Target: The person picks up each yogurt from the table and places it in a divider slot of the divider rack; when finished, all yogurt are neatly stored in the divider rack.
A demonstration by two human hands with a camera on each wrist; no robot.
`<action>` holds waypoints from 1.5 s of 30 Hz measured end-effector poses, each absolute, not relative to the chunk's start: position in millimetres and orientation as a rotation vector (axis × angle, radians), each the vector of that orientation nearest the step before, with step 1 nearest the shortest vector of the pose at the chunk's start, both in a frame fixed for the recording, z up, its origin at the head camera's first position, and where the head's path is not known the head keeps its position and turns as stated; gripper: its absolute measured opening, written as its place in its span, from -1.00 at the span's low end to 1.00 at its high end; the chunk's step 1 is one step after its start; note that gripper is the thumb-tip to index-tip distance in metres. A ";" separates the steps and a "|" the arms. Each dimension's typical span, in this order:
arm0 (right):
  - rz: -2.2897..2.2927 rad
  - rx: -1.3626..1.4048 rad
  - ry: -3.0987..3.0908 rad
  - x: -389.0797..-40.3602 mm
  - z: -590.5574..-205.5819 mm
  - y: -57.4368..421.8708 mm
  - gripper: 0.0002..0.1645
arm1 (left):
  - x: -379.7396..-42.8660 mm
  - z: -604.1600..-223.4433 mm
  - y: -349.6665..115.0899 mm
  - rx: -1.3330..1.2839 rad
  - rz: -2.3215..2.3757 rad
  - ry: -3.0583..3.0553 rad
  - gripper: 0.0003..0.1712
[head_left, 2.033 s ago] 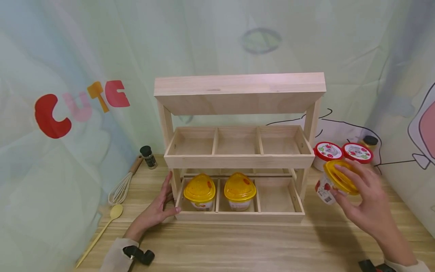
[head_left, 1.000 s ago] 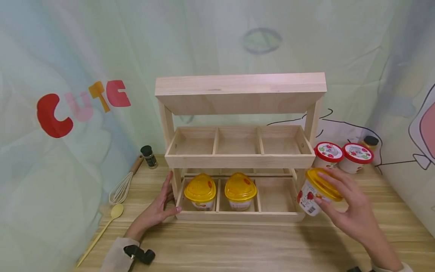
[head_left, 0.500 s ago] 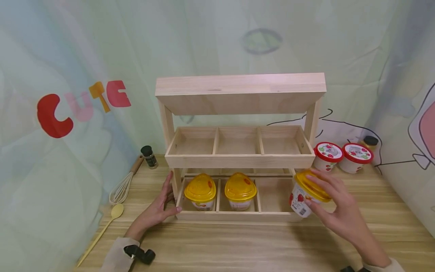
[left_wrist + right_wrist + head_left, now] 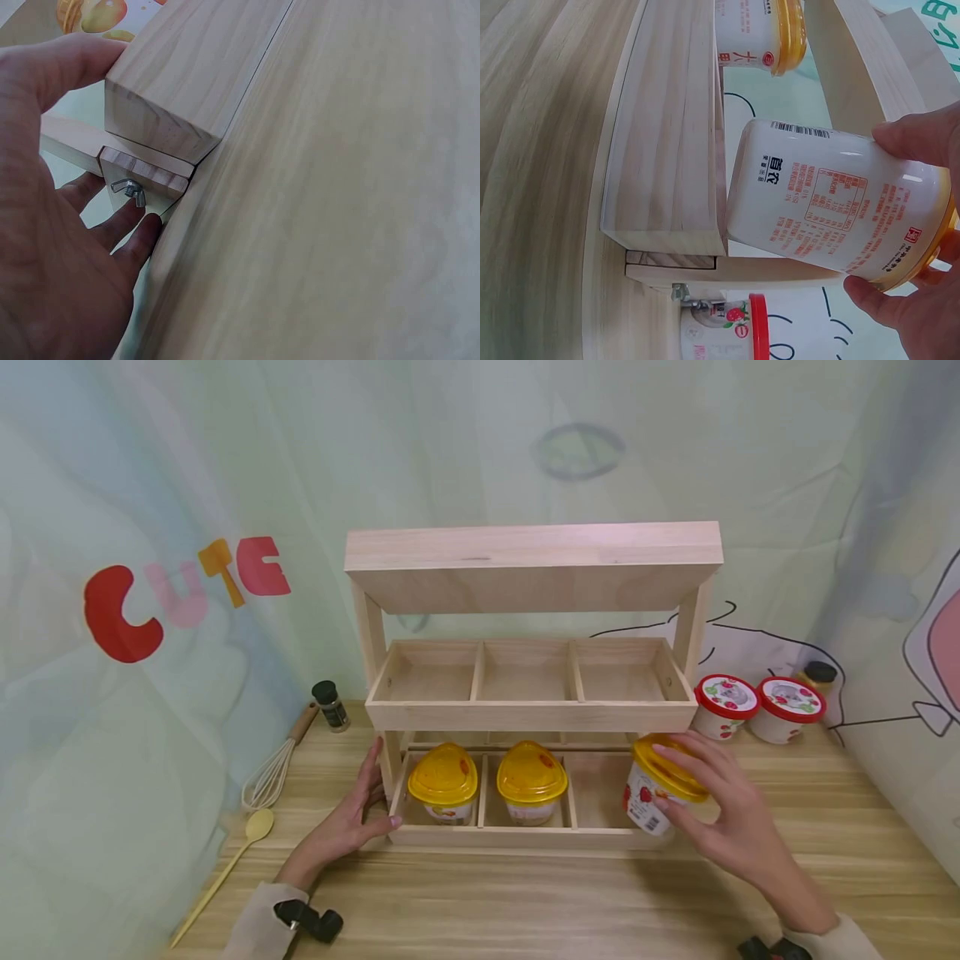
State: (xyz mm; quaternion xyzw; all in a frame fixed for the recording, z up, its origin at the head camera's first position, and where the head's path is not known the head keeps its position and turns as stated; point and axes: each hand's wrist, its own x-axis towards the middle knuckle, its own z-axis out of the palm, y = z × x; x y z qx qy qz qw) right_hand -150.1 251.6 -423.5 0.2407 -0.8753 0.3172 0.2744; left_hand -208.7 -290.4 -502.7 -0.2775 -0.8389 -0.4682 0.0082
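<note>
My right hand (image 4: 731,810) holds a white yogurt cup (image 4: 643,795) with a yellow lid, fingers over the lid and thumb on its side. The cup is tilted, at the right compartment of the lower tray (image 4: 525,837) of a wooden shelf rack. In the right wrist view its base overlaps the tray's front wall, and its printed label (image 4: 817,202) shows. Two similar yellow-lidded cups stand in the left cup's (image 4: 444,781) and middle cup's (image 4: 532,781) compartments. My left hand (image 4: 345,822) touches the lower tray's left end, thumb (image 4: 82,64) at its corner, fingers near a wing nut (image 4: 129,189).
The upper tray (image 4: 531,717) overhangs the lower one, under a slanted top board (image 4: 532,545). Two red-lidded cups, one nearer (image 4: 726,706), and a black-capped jar (image 4: 819,675) stand at right. A spice jar (image 4: 330,706), whisk (image 4: 272,768) and yellow spoon (image 4: 225,872) are at left.
My right hand has carried the yellow-lidded cup left and somewhat down, from in front of the red-lidded cups to the lower tray's right compartment. My left hand has stayed in place.
</note>
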 end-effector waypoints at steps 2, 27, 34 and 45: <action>0.847 0.674 -2.342 -152.1 -423.8 249.6 -0.06 | -208.5 -502.8 -290.5 -0.873 -1.465 -2.616 0.43; 0.820 0.801 -2.366 -173.5 -432.9 225.0 -0.11 | -207.2 -500.6 -289.9 -0.876 -1.493 -2.607 0.43; 0.776 0.862 -2.317 -184.0 -442.9 218.3 -0.11 | -207.2 -501.6 -290.0 -0.870 -1.478 -2.612 0.43; 0.695 0.922 -2.331 -193.6 -459.4 213.5 -0.17 | -207.2 -501.4 -289.6 -0.883 -1.495 -2.602 0.42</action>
